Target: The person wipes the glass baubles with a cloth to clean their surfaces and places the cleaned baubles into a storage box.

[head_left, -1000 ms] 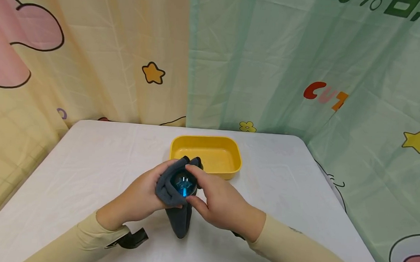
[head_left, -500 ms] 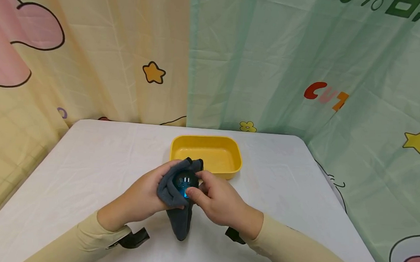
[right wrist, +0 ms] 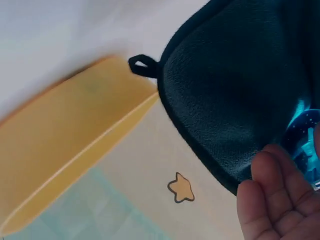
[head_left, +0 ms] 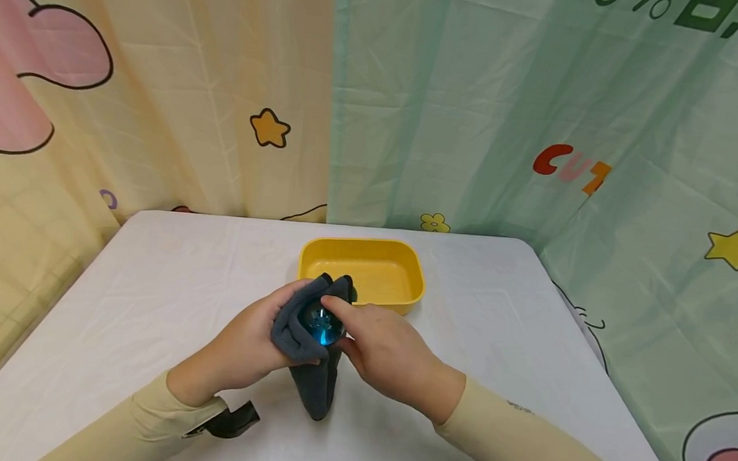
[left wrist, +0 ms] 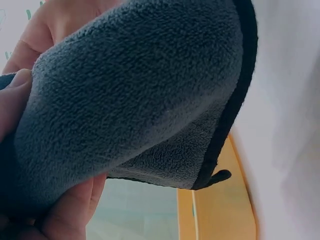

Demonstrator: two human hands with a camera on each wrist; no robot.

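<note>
A clear blue ball (head_left: pixel 325 331) with a small shape inside it sits nested in a dark grey towel (head_left: pixel 315 391) over the middle of the table. My left hand (head_left: pixel 244 342) grips the towel from the left, wrapping it round the ball's side, and the towel's lower end hangs down. My right hand (head_left: pixel 394 357) holds the ball from the right between thumb and fingers. Up close in the right wrist view, the ball (right wrist: pixel 304 145) shows by the fingertips, next to the black-edged towel (right wrist: pixel 225 85). The towel (left wrist: pixel 135 90) hides much of the left hand in the left wrist view.
A yellow rectangular tub (head_left: pixel 404 277) stands on the white-covered table (head_left: pixel 185 276) just behind the hands; the towel's upper end overlaps its near rim. Printed curtains (head_left: pixel 450 123) hang behind and beside the table. A black strap (head_left: pixel 234 420) is at the left wrist.
My right thumb and fingers have shifted on the ball: they drew back to its right side half a second ago, and now a finger reaches over its top again. The left hand keeps its grip.
</note>
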